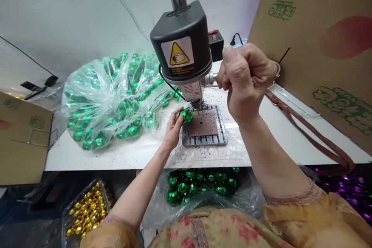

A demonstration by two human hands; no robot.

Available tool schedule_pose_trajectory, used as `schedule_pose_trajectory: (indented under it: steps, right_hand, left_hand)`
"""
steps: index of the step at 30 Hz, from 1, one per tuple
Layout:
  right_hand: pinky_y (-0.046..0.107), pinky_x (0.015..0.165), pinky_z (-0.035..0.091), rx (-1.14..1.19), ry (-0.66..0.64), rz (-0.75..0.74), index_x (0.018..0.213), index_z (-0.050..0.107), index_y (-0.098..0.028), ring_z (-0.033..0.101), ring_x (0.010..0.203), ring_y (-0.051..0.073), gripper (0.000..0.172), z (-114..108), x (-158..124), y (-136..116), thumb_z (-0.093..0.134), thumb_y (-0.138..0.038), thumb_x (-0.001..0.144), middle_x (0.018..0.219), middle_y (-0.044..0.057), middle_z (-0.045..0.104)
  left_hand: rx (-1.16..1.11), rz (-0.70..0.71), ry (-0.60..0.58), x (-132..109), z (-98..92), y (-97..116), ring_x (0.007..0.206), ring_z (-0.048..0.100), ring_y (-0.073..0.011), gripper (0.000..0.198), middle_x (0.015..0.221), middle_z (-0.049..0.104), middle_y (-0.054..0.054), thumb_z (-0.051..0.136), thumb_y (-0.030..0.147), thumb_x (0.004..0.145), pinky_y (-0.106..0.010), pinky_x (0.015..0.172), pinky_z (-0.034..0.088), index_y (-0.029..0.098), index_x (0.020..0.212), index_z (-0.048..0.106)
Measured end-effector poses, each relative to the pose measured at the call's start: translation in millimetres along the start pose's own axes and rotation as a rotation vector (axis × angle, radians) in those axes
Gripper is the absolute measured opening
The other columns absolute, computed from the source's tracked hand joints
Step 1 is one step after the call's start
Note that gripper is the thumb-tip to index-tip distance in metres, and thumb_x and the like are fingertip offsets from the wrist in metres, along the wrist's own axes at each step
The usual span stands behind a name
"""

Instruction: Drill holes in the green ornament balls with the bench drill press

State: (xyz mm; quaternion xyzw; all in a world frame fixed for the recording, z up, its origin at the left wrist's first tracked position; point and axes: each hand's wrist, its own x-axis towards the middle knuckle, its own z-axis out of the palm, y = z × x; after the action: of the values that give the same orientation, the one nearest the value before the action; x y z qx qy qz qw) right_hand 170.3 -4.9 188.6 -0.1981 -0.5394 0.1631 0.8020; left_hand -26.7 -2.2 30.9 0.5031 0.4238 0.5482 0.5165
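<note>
A small bench drill press (181, 46) stands on the white table, with a yellow warning sticker on its black head. In my left hand (174, 126) is a shiny green faceted ball (186, 116), pinched by the fingertips close to the drill chuck (197, 103). Below the chuck lies a brown board (203, 124) with a dark hole, resting on the slotted metal base (205, 141). My right hand (244, 75) is closed around the feed handle (213, 79) at the drill's right side; most of that handle is hidden by the fingers.
A clear plastic bag (113, 97) full of green balls sits left of the drill. More green balls (200, 182) lie in plastic below the table edge. Gold balls (88, 209) fill a bin at lower left. Cardboard boxes (314, 46) and a brown strap (314, 131) flank the right.
</note>
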Motion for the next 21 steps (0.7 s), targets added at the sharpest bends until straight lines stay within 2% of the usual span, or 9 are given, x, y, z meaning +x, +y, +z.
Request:
schedule_pose_trajectory:
  steps: [2,5,8,11,14,16,18,20,21]
  right_hand:
    - [0.028,0.045,0.03,-0.059,0.001,0.025,0.058,0.033,-0.023,0.033,0.044,0.006,0.054,-1.0,-0.6,0.9,0.063,-0.054,0.091,0.051,-0.006,0.031]
    - [0.029,0.046,0.031,-0.124,-0.002,0.043,0.059,0.031,-0.024,0.034,0.046,0.008,0.056,-1.9,-1.8,2.4,0.06,-0.06,0.091,0.051,-0.006,0.03]
    - [0.031,0.046,0.03,-0.076,0.012,0.022,0.059,0.031,-0.024,0.033,0.045,0.008,0.056,-2.0,-2.9,2.7,0.061,-0.059,0.09,0.051,-0.005,0.031]
    - [0.031,0.047,0.03,-0.034,0.02,0.016,0.058,0.034,-0.024,0.033,0.045,0.009,0.054,-1.7,-3.5,2.4,0.064,-0.055,0.09,0.051,-0.005,0.033]
    - [0.031,0.048,0.029,-0.041,0.022,0.029,0.058,0.034,-0.024,0.031,0.046,0.009,0.054,-0.2,-3.4,2.0,0.064,-0.056,0.09,0.051,-0.005,0.033]
    - [0.031,0.049,0.027,-0.018,0.037,0.028,0.058,0.031,-0.024,0.029,0.047,0.008,0.056,1.6,-3.0,0.6,0.065,-0.056,0.09,0.053,-0.006,0.032]
    - [0.032,0.05,0.026,0.042,0.038,0.026,0.059,0.029,-0.023,0.027,0.047,0.008,0.056,3.8,-2.7,-1.2,0.066,-0.052,0.091,0.054,-0.006,0.031]
    - [0.031,0.049,0.028,0.004,0.019,0.027,0.061,0.027,-0.024,0.025,0.048,0.008,0.055,6.2,-2.4,-2.2,0.061,-0.052,0.094,0.056,-0.006,0.027]
    - [0.031,0.049,0.029,0.02,-0.004,0.076,0.063,0.024,-0.025,0.023,0.05,0.009,0.054,7.5,-2.2,-1.9,0.057,-0.051,0.096,0.058,-0.006,0.025]
  left_hand:
    - [-0.13,-0.063,0.007,-2.6,-1.1,6.1,0.095,0.07,-0.0167,0.045,0.113,0.072,-0.005,0.072,0.05,0.091,-0.026,0.079,0.056,0.025,0.127,0.062]
    - [-0.319,-0.233,-0.005,-8.5,-0.4,14.1,0.085,0.072,-0.0184,0.042,0.106,0.074,-0.008,0.064,0.052,0.096,-0.031,0.076,0.059,0.023,0.126,0.06]
    - [-0.426,-0.366,-0.008,-17.3,2.0,18.5,0.083,0.073,-0.0195,0.046,0.104,0.075,-0.011,0.061,0.057,0.096,-0.033,0.078,0.061,0.017,0.118,0.062]
    - [-0.452,-0.334,-0.016,-25.8,3.2,21.4,0.09,0.074,-0.0196,0.044,0.105,0.075,-0.008,0.079,0.045,0.087,-0.033,0.084,0.06,0.018,0.118,0.063]
    - [-0.409,-0.323,-0.072,-34.9,3.1,26.4,0.088,0.074,-0.0193,0.055,0.104,0.075,-0.006,0.085,0.042,0.081,-0.029,0.076,0.059,0.023,0.127,0.061]
    - [-0.35,-0.356,-0.141,-45.6,4.5,30.2,0.082,0.073,-0.0187,0.058,0.105,0.074,-0.006,0.084,0.046,0.081,-0.025,0.067,0.055,0.026,0.13,0.06]
    - [-0.252,-0.421,-0.273,-62.4,8.6,32.3,0.079,0.071,-0.0175,0.054,0.104,0.073,-0.005,0.086,0.043,0.078,-0.024,0.062,0.052,0.028,0.125,0.064]
    - [-0.101,-0.554,-0.499,-83.8,16.4,31.0,0.077,0.068,-0.016,0.046,0.099,0.071,-0.003,0.088,0.039,0.077,-0.024,0.064,0.052,0.026,0.117,0.068]
    - [-0.02,-0.64,-0.624,-95.2,22.2,28.7,0.078,0.066,-0.0152,0.043,0.097,0.07,-0.002,0.087,0.038,0.079,-0.024,0.066,0.052,0.025,0.116,0.07]
